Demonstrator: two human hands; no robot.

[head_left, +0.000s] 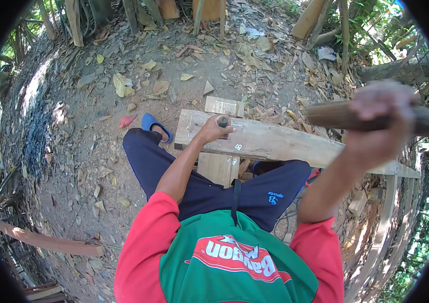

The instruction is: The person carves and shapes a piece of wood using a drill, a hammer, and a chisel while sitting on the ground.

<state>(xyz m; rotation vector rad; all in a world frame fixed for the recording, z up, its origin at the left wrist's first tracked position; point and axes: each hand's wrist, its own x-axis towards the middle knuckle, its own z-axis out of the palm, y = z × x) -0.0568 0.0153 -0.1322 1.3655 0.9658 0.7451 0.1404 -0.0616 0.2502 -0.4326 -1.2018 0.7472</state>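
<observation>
Looks like the chiselling stage on a thick timber beam (285, 141), going by the grip and the tools. Got the left hand (209, 132) wrapped tight round an apparent chisel (223, 121), stood upright near the beam's left end, right over a dark slot (225, 136) half covered by that same hand. No view of the business end, so can't tell the depth. Got the right hand (383, 103) clenched round a stout wooden club (328, 115), held up off to the right, well apart from the chisel and pretty blurry. As for the beam, running off to the right, apparently on top of a shorter plank (218, 169), with white marks (237, 147) on the near side. Probably calls for a square hit on the chisel's butt next, so worth holding it steady and plumb, with the club aimed clear of the left hand.
</observation>
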